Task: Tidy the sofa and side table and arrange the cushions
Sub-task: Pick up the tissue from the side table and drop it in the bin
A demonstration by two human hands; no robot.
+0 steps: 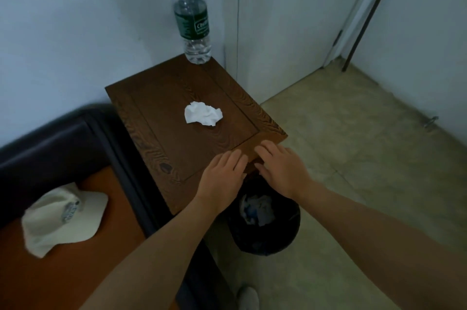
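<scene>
- Both hands, left hand (222, 173) and right hand (280, 165), are lying spread, holding nothing, at the surface (156, 112) edge.
- Crumpled tissue (203, 114), bottle (193, 21) and cap (63, 216) (on the sofa (45, 140)) are awaiting clearing; cushions are sitting out of view.

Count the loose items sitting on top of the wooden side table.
2. A crumpled white tissue lies near the middle of the brown wooden side table; a clear plastic bottle with a green label stands at its far corner by the wall. Nothing else shows on top.

dim, bluish indoor light | soft shadows | slight overall blur | wide-angle bending at edges
</scene>
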